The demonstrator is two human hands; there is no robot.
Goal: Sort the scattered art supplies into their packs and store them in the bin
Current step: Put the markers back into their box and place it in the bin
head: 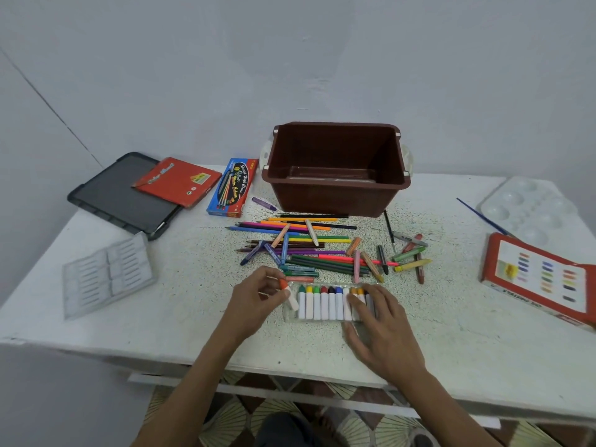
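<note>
A clear plastic crayon tray (292,314) lies near the table's front edge with several white-barrelled crayons (324,301) standing side by side in it. My left hand (258,301) pinches an orange-tipped crayon (288,293) at the tray's left end. My right hand (377,327) rests with straight fingers on the tray's right end. Behind the tray lies a scattered pile of coloured pencils and crayons (300,243). The brown bin (337,166) stands at the back of the table.
A black lid (109,195) with a red pack (177,182) on it lies at back left, beside a blue pencil box (233,188). An empty clear tray (106,275) lies left. A white palette (529,208), a brush (483,217) and a red pastel box (541,279) sit right.
</note>
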